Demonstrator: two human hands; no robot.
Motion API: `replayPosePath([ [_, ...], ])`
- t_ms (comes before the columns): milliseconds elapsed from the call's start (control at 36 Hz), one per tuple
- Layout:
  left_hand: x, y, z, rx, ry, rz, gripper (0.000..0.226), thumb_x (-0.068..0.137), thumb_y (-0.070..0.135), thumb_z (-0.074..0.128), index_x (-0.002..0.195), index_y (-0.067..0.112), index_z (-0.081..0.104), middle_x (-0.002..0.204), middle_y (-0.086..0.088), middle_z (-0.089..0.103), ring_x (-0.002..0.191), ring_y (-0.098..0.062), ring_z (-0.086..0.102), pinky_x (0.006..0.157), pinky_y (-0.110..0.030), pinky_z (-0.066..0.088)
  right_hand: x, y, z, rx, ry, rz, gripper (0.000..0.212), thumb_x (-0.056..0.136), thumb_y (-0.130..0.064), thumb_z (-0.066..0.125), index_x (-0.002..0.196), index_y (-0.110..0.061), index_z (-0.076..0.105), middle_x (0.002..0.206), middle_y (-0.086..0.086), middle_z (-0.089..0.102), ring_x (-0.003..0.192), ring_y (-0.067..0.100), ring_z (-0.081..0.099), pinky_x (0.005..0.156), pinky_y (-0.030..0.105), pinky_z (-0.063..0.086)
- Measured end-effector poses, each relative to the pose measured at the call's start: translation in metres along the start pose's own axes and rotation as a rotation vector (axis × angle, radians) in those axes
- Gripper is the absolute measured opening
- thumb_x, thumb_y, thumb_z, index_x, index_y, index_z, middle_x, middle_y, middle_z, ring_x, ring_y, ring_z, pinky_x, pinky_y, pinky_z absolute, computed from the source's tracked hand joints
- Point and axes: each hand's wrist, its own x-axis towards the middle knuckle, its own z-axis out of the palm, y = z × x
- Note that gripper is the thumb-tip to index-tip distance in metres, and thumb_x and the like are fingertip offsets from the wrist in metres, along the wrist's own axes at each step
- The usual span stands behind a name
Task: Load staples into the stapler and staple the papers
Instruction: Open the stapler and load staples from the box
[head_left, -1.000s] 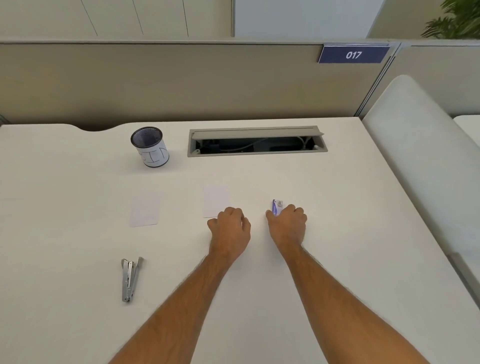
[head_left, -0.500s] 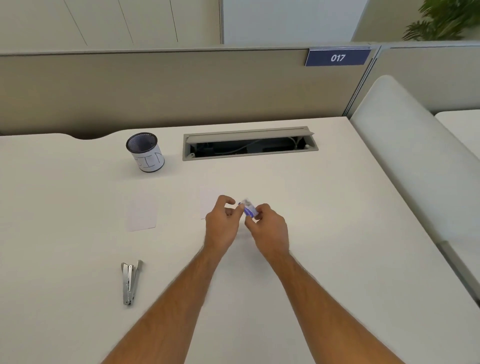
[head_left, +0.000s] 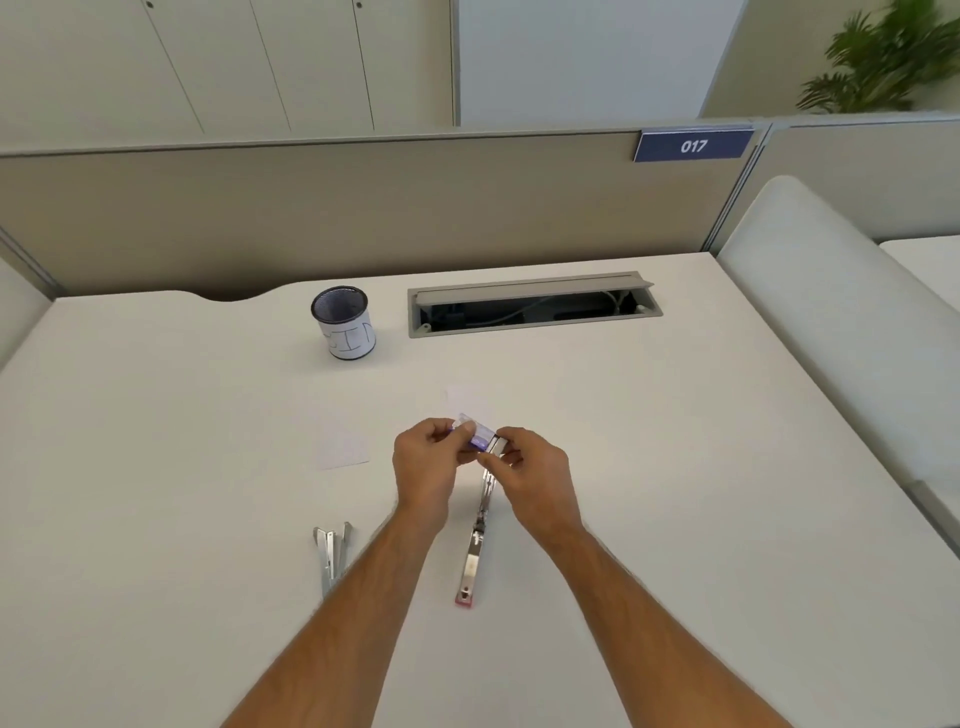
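Note:
A small white and purple staple box (head_left: 477, 432) is held just above the desk between both hands. My left hand (head_left: 423, 467) pinches its far end with thumb and fingers. My right hand (head_left: 535, 475) pinches its near end, where a silver piece (head_left: 497, 447) shows. Under the hands a long metal stapler (head_left: 475, 545) lies flat, opened out, its pink end toward me. A small paper (head_left: 344, 447) lies left of the hands. A second, faint paper (head_left: 466, 400) lies just beyond them.
A folded metal tool (head_left: 331, 552) lies by my left forearm. A mesh pen cup (head_left: 344, 322) with a white label stands at the back. An open cable tray (head_left: 532, 306) is set into the desk (head_left: 727, 467). A partition wall runs behind.
My right hand took the staple box from the desk and brought it to the left hand; both now pinch it. The opened-out stapler now shows between my forearms.

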Motion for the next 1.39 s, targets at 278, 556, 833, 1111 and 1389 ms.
replayPosePath([
  [278,-0.006,0.01,-0.02,-0.075,-0.032,-0.045,0.013,0.106,0.02,0.055,0.105,0.008,0.051,0.088,-0.019,0.076,0.068,-0.027,0.077,0.062,-0.032,0.063,-0.004,-0.025,0.016,0.145,-0.02,-0.018,0.034,0.083,-0.012,0.074,0.09,-0.046,0.072,0.088,-0.015,0.076,0.084,0.007,0.071,0.085,0.035,0.06],
  [556,-0.01,0.013,-0.031,-0.074,0.003,-0.062,0.012,0.108,0.025,0.048,0.108,0.013,0.048,0.076,-0.009,0.077,0.07,-0.031,0.078,0.061,-0.035,0.063,-0.006,-0.028,0.024,0.135,-0.049,-0.033,0.037,0.087,-0.028,0.076,0.12,-0.037,0.062,0.096,-0.009,0.072,0.082,0.003,0.068,0.07,0.012,0.053],
  [833,-0.015,0.018,-0.028,-0.081,-0.028,-0.024,0.013,0.109,0.025,0.046,0.109,0.013,0.045,0.088,-0.014,0.077,0.072,-0.032,0.079,0.059,-0.032,0.063,-0.004,-0.031,0.028,0.105,-0.024,-0.081,0.011,0.094,-0.025,0.064,0.098,-0.036,0.066,0.087,-0.019,0.073,0.086,0.007,0.07,0.073,0.032,0.059],
  [1111,-0.018,0.014,-0.025,-0.1,-0.017,-0.03,0.013,0.109,0.023,0.047,0.111,0.01,0.044,0.091,-0.015,0.076,0.073,-0.03,0.079,0.059,-0.031,0.063,-0.003,-0.03,0.031,0.142,0.02,-0.045,0.012,0.095,-0.022,0.063,0.094,-0.033,0.068,0.083,-0.014,0.072,0.081,0.01,0.069,0.071,0.03,0.059],
  [1389,-0.018,0.012,-0.024,-0.131,-0.002,-0.055,0.017,0.109,0.024,0.048,0.111,0.008,0.045,0.091,-0.019,0.075,0.074,-0.032,0.079,0.061,-0.033,0.064,-0.003,-0.032,0.029,0.146,0.007,-0.027,0.014,0.093,-0.02,0.067,0.096,-0.032,0.073,0.087,-0.013,0.074,0.084,0.009,0.069,0.071,0.022,0.057],
])
